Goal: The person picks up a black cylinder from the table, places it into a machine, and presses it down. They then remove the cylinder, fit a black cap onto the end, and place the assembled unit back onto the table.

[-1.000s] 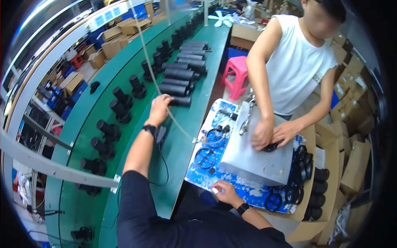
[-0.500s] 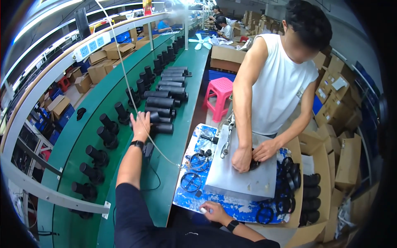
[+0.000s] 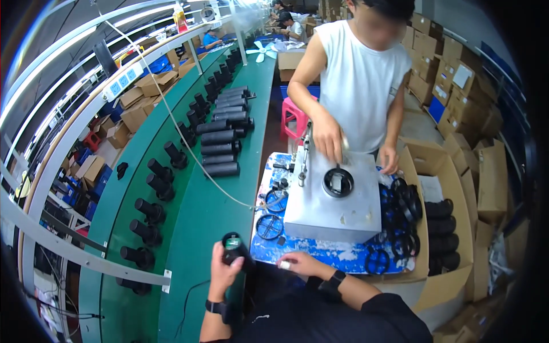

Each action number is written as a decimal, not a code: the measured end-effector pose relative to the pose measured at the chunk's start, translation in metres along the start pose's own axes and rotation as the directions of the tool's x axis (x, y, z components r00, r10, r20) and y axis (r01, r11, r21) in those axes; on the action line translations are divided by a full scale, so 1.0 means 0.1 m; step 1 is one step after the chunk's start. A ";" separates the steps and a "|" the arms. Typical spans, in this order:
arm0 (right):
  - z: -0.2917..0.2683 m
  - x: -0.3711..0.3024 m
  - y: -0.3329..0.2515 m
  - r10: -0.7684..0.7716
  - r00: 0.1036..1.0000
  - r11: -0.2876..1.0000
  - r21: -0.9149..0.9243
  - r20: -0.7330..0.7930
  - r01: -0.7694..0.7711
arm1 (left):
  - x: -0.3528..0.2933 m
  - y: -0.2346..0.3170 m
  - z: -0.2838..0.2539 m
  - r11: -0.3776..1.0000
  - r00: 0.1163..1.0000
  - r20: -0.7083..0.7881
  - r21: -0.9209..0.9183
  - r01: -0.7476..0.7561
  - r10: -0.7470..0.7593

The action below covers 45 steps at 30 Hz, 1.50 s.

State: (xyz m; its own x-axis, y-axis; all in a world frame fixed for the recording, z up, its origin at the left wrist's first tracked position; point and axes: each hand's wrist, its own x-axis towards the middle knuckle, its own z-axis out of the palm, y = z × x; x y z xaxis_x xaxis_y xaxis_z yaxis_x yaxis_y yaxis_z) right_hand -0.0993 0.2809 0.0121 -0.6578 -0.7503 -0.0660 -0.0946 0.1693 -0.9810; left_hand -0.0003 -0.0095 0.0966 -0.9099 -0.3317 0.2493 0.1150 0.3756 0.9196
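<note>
My left hand [image 3: 224, 270] is wrapped round a black cylindrical housing [image 3: 243, 258] above the near end of the green bench. The housing's open end faces up, with something green inside. Between the fingers of my right hand [image 3: 304, 264] is a small white piece [image 3: 285, 264], too small to name. That hand rests at the near edge of a worn blue-and-white board [image 3: 320, 250]. Several similar black cylinders [image 3: 220, 150] lie side by side farther along the bench.
Across from me, a co-worker's hand [image 3: 329, 137] hovers above a metal box [image 3: 357, 200] bearing a black round part [image 3: 338, 182]. Black rings [image 3: 400, 206] lie beside it. A pale cable [image 3: 180, 134] hangs across the bench. Upright black parts [image 3: 150, 210] line the green conveyor. A carton [image 3: 449, 274] stands right.
My left hand has come back from the row of cylinders towards me, now holding a black housing. The co-worker's hands have lifted off the metal box, revealing the round part. The view has shifted.
</note>
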 end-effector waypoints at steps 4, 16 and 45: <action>-0.05 -0.22 -0.57 0.074 0.959 0.825 0.523 0.273 -0.213 | 0.06 0.86 0.45 0.901 0.888 0.154 -0.103 -0.422 0.434; -1.20 -0.86 -1.40 -0.031 0.789 0.736 0.519 -0.614 0.433 | 0.07 0.79 0.94 0.867 0.814 0.369 0.043 -0.497 0.448; -2.33 0.16 -1.28 -0.270 0.683 0.741 -0.600 -0.678 -0.302 | 0.46 -1.09 0.33 0.759 0.852 -0.249 -0.609 0.232 -0.460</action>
State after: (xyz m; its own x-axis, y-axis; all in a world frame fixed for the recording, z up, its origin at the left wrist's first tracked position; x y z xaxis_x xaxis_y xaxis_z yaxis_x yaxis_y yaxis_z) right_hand -0.2715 0.3961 0.1788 -0.9307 -0.1249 0.3439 -0.3195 0.7354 -0.5976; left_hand -0.0678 -0.0367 -0.0018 -0.7291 -0.6710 -0.1350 0.1192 -0.3188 0.9403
